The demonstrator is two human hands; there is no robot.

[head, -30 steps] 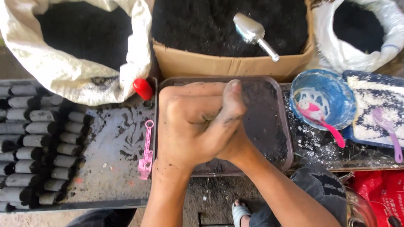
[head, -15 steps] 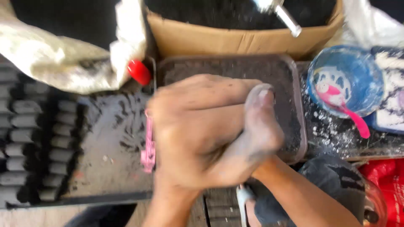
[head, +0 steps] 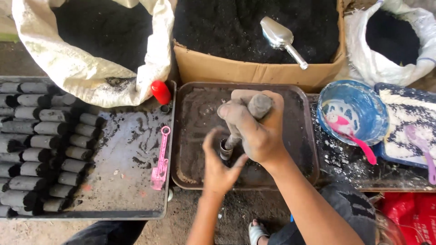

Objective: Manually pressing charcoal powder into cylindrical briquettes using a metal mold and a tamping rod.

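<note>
Both hands have parted since a second ago, when they were clasped together over the brown tray (head: 299,136). Now the right hand (head: 256,129) is closed in a firm grip on a grey rod (head: 254,113), pressed into a small metal tube (head: 225,149) at the tray's middle. At the tube's near side, the left hand (head: 220,165) cups it with fingers loosely spread. Left of the tray lie a pink measuring spoon (head: 161,159) and rows of dark briquettes (head: 41,145); behind it, a cardboard box (head: 254,70) of black powder holds a metal scoop (head: 281,38).

Head camera, close, straight down over tray (head: 299,149)
</note>
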